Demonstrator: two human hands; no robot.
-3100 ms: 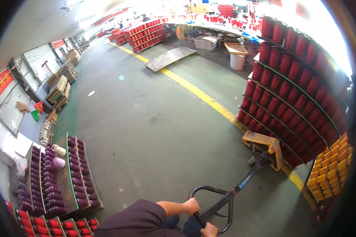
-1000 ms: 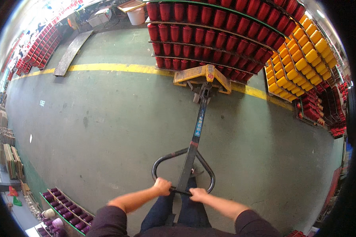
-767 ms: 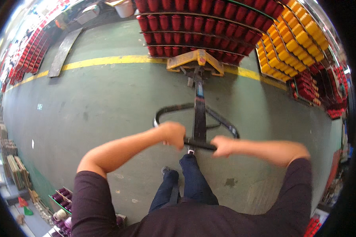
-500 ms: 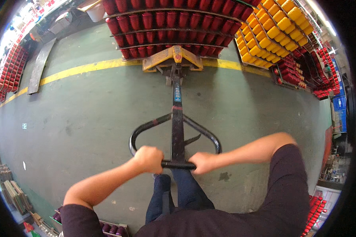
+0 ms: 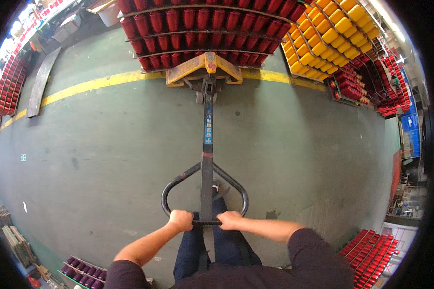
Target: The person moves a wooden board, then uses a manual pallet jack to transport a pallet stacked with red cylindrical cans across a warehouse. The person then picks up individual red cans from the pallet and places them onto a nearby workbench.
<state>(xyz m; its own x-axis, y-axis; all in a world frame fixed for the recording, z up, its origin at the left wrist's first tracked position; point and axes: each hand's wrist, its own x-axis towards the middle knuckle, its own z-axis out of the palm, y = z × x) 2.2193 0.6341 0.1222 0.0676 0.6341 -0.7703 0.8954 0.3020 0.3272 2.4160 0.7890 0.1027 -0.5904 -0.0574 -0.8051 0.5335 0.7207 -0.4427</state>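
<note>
- The left hand (image 5: 181, 220) grips the crossbar (image 5: 206, 223) of a black looped handle.
- The right hand (image 5: 230, 220) clasps the same bar.
- Well ahead of both hands, the yellow pallet jack body (image 5: 192, 70) stands against stacked red spools (image 5: 202, 21).
- Behind the left hand, seemingly purple spools (image 5: 84, 273) lie near the rim.
</note>
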